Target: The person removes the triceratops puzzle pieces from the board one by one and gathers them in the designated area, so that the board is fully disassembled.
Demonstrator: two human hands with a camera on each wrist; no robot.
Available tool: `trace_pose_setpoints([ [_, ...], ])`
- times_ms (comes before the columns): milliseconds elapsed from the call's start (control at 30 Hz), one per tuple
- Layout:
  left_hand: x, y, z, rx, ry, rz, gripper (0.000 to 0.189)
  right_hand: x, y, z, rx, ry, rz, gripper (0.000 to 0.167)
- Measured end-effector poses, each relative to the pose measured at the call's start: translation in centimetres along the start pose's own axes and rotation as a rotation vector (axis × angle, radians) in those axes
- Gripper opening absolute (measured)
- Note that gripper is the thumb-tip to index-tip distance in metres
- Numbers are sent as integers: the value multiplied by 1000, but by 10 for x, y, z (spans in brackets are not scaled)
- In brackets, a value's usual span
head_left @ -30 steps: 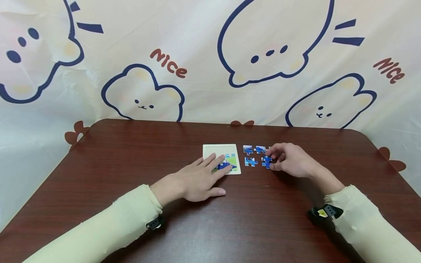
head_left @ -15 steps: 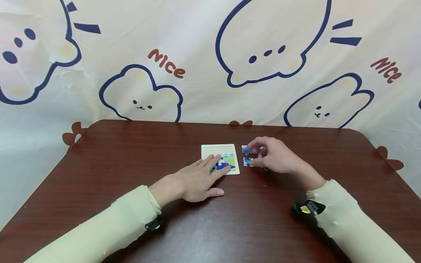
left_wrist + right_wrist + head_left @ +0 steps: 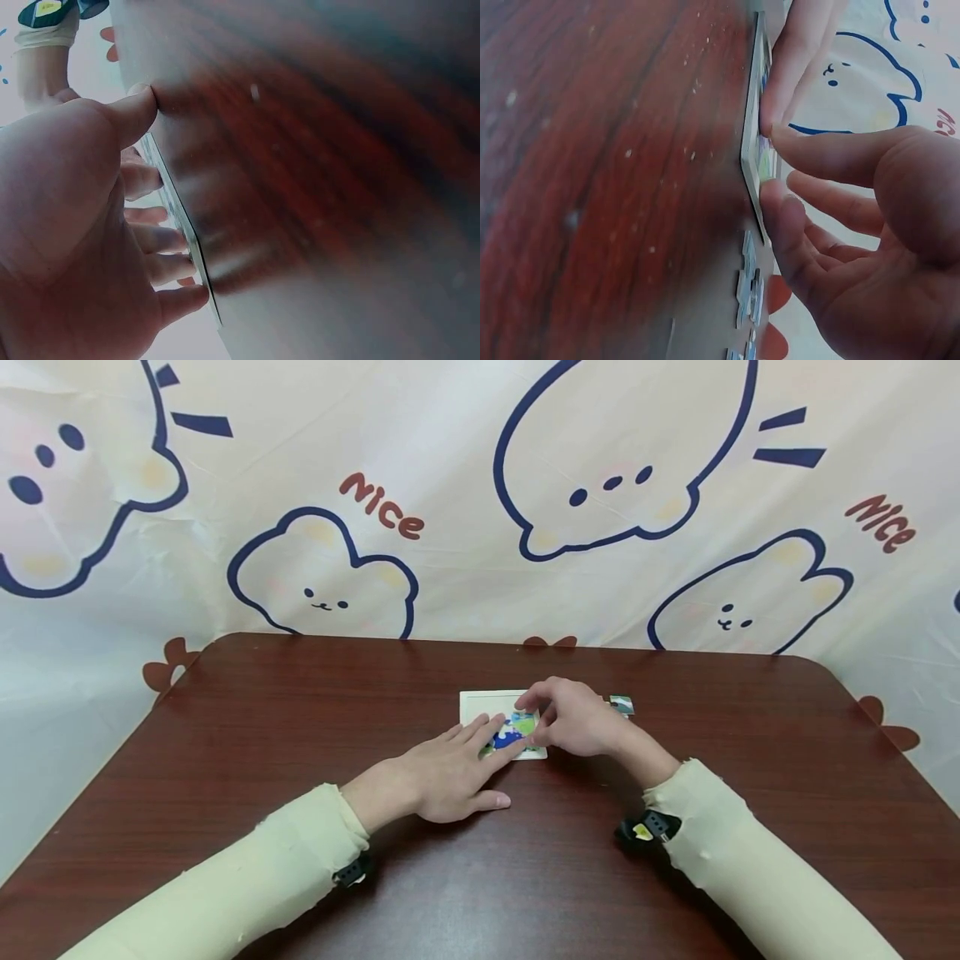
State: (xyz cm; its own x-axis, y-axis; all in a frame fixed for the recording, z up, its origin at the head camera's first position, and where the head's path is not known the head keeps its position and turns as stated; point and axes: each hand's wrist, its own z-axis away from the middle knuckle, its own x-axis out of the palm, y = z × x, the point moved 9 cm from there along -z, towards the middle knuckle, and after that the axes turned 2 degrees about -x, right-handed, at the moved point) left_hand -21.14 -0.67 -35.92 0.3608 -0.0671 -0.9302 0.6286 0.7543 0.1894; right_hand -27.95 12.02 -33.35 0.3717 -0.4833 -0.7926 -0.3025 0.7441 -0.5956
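The right hand (image 3: pixel 573 718) pinches a puzzle piece (image 3: pixel 525 724) between thumb and fingers, pressing it down at the right side of the white puzzle tray (image 3: pixel 480 700). The left hand (image 3: pixel 450 768) lies flat, its straight fingers holding the tray steady on the surface (image 3: pixel 300 710). The step looks like seating this piece; next it likely needs aligning and pushing flush. Loose pieces (image 3: pixel 622 703) wait just right of the tray.

Bright even light, soft shadows, head view sharp, wrist views blurred
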Motion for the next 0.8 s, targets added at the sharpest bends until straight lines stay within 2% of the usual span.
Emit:
trace_pose_setpoints([
  [400,0,-1,-1,-14,-24,-10,78,5,-1,-4,22,-11,51,44],
  [800,-1,1,-3,-9,-20,-11,77,7,1,-10,44,-61,82,41],
])
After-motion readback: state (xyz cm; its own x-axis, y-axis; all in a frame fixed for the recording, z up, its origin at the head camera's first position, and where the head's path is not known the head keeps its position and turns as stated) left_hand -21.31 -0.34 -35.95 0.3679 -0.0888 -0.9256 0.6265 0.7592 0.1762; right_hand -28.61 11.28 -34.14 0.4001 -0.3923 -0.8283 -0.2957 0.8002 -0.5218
